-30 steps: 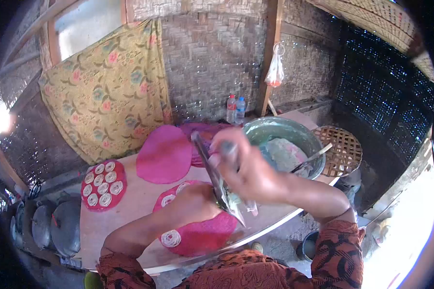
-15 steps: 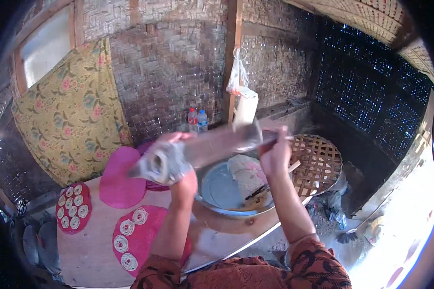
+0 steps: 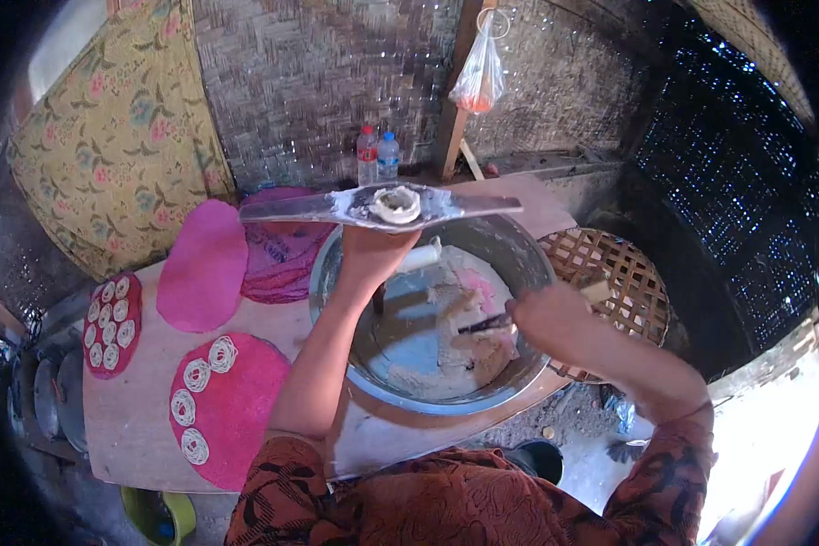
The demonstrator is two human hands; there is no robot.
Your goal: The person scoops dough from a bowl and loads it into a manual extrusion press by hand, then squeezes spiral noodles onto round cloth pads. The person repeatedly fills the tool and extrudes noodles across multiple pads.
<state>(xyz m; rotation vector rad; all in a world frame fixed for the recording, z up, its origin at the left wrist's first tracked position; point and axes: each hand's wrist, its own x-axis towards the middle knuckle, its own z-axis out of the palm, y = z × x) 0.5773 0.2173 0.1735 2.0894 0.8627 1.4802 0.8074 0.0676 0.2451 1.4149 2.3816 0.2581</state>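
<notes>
My left hand [image 3: 375, 259] is closed under a dough press [image 3: 314, 207], a flat bar with two long wings and a round, dough-smeared opening in its middle. It is raised over the near-left side of a large metal basin [image 3: 541, 264]. A pale mass of dough [image 3: 469, 350], with a pink patch beside it, lies in the basin. My right hand [image 3: 555, 318] grips a wooden-handled knife [image 3: 487, 325] at the basin's right side; its dark blade reaches the dough. The exact blade shape is unclear. A white cylinder [image 3: 420, 257] shows just beside my left hand.
Pink round sheets [image 3: 246, 391] with noodle nests [image 3: 183, 407] lie on the table [image 3: 136, 446] at left. A bare pink sheet [image 3: 200, 273] stands behind. A woven basket [image 3: 610, 255] is right of the basin. Two bottles [image 3: 388, 156] stand by the wall.
My right hand has left the press and come down onto the knife at the basin. The press has turned level, its round opening up, in my left hand alone. The view has tilted down.
</notes>
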